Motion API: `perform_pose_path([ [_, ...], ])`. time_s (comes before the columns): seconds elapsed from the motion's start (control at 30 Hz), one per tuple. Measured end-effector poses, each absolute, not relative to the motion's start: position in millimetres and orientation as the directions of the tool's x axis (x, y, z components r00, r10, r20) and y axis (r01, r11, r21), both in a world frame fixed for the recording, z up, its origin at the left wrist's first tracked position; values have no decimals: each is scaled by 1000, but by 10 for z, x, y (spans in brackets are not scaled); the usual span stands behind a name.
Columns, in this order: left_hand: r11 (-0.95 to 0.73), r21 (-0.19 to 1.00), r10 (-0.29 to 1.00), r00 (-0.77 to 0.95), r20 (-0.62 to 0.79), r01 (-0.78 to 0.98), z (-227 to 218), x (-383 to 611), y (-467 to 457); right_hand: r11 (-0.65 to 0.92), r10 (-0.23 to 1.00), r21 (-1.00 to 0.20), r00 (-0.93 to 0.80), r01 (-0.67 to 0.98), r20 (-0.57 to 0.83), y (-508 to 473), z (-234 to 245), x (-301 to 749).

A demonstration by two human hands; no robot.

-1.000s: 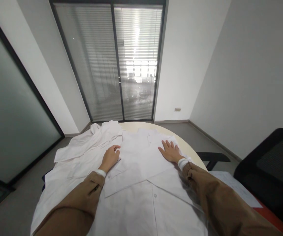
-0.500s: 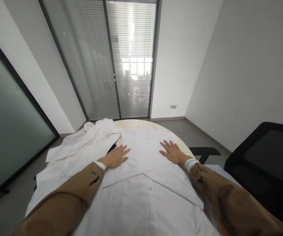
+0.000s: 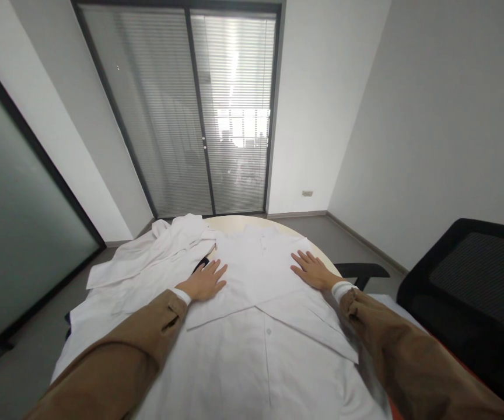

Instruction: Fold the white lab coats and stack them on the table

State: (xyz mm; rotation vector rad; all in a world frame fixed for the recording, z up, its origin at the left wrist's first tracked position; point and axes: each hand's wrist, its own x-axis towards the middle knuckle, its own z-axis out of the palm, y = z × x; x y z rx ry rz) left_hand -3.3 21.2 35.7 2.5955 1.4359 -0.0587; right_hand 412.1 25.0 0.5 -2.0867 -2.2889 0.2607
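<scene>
A white buttoned shirt [image 3: 256,326] lies flat on a round pale table [image 3: 234,223], its two side parts folded in over the middle. My left hand [image 3: 206,280] rests palm down on the shirt's left edge, fingers stretched out. On the shirt's right edge my right hand [image 3: 312,270] lies flat with fingers spread. Both arms wear brown sleeves with white cuffs. Neither hand holds anything.
A second white garment [image 3: 147,262] lies crumpled on the table's left side. A black office chair [image 3: 466,291] stands at the right, its armrest [image 3: 361,269] near the table edge. Glass doors with blinds [image 3: 199,116] stand beyond the table.
My left hand has gone from a loose curl on the fabric to lying flat with fingers out. Both hands have slid a little outward along the shirt.
</scene>
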Motion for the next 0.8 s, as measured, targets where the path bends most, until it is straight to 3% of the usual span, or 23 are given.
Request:
perform_pose_path([
  [0.1, -538, 89, 835, 544, -79, 838, 396, 121, 184, 83, 990, -141, -98, 987, -104, 251, 49, 4119],
  [0.3, -558, 147, 808, 575, -125, 817, 496, 525, 186, 49, 986, -74, -60, 996, -155, 354, 320, 4020],
  [0.43, -547, 118, 835, 550, 11, 829, 543, 763, 437, 79, 995, -21, -81, 997, -66, 589, 439, 3976],
  [0.53, -560, 120, 829, 551, 99, 820, 461, 846, 694, 103, 995, -48, -102, 994, 10, 839, 387, 3937],
  [0.8, -513, 103, 846, 522, -104, 852, 293, 818, 1001, 182, 981, -206, -191, 961, -24, 1385, 114, 3865],
])
